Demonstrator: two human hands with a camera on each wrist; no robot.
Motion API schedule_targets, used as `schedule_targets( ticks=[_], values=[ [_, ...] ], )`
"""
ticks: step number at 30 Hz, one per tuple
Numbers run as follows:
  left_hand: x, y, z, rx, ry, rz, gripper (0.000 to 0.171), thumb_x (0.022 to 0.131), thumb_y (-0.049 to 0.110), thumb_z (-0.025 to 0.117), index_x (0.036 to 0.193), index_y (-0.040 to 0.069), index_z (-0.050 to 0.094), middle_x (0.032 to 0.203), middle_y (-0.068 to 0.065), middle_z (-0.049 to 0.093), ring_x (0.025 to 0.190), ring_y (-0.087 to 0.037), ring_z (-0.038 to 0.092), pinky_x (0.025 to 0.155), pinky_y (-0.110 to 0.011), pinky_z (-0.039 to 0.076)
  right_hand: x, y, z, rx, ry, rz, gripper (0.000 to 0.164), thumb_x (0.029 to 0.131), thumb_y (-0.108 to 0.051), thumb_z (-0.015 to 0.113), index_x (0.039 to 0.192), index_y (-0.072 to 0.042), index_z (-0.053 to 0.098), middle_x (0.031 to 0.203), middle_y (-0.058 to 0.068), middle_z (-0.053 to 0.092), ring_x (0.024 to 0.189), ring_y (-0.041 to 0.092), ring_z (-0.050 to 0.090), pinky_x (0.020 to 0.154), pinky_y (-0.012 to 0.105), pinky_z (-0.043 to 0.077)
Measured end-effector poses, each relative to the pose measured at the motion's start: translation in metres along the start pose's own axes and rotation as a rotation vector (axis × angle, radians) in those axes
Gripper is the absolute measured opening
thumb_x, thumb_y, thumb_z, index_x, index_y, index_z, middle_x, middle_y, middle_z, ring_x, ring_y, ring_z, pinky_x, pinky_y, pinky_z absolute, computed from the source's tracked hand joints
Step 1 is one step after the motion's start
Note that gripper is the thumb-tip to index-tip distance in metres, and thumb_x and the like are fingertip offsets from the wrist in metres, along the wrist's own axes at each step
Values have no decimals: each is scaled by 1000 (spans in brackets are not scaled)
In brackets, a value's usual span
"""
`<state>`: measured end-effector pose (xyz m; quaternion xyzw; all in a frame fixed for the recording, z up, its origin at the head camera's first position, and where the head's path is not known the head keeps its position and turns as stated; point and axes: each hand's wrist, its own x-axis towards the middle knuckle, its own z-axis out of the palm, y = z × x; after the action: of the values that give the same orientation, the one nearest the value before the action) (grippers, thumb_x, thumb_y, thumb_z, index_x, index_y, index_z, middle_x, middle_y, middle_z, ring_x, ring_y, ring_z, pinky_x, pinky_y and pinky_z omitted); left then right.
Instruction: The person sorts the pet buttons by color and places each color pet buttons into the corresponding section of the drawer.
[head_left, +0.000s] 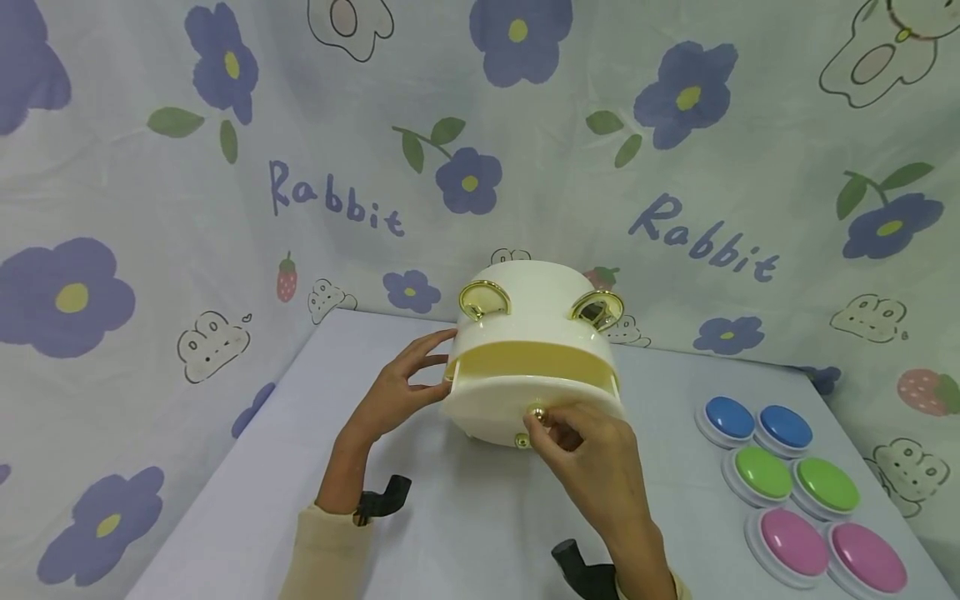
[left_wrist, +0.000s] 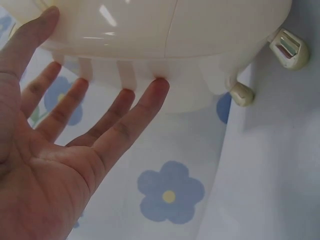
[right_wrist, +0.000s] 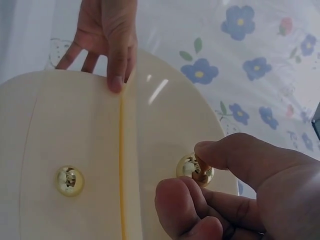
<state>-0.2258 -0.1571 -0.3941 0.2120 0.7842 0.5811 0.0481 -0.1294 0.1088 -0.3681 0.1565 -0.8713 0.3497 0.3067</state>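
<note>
Thumb & fingers of your R hand (head_left: 596, 454) pinch the upper knob (head_left: 537, 411) on the part-open top drawer (head_left: 483, 404); lower knob (head_left: 522, 441) just below. Your L hand (head_left: 396, 390), fingers spread & extended, touches the left side of the cream box (head_left: 534, 296), on the far part of the tabletop (head_left: 450, 525). Well right: 6 rd. btns (head_left: 763, 472) in pairs, blue far, green mid, pink near.

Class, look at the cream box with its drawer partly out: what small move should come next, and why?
Probably ease the drawer slightly further out. It looks only partly out, with a yellow opening above its front; the right hand has its thumb and fingers at the gold knob, and the left hand touches the side of the cream box, so could steady it.
</note>
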Motion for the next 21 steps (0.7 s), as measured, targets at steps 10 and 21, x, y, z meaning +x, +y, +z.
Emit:
schedule_targets(
  ticks=[10,21],
  values=[
    [0,0,-1,0,1,-3,71,92,22,76,153,30,42,153,12,37,135,-30,46,97,-47,52,-1,-4,-4,-8,-20,4,20,78,-13,86,70,-22,70,64,-20,56,56,-7,49,51,11,43],
    [-1,0,0,9,6,-14,72,91,24,77,153,30,41,154,12,36,135,-32,46,98,-51,51,-3,-12,-10,-19,-74,61,25,79,-15,86,67,-24,66,63,-22,52,56,-5,47,50,15,43]
  ],
)
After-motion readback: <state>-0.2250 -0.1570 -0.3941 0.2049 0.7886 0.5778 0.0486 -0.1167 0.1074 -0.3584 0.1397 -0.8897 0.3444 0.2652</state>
